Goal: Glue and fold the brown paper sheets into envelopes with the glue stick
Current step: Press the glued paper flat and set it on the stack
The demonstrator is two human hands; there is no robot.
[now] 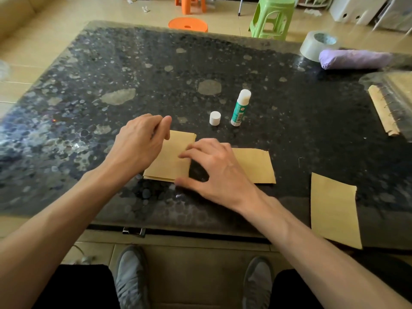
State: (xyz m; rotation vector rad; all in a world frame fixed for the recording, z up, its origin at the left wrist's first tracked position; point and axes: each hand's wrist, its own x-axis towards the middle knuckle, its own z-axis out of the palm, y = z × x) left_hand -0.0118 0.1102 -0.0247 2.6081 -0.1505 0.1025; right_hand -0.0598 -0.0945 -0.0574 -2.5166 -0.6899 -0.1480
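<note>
Table (89,85): three papers (169,161) (one glue stick (239,108)).

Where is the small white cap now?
Head view, centre: the small white cap stands on the dark speckled table, just left of the upright green glue stick.

Matt brown paper sheets (169,161) lie on a glossy speckled stone table (156,70); plastic glue stick (239,108).

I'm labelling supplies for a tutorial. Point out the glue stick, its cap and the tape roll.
glue stick (238,111): head view, on its green label.
cap (215,118): head view, on its white side.
tape roll (309,49): head view, on its grey outer wall.
</note>
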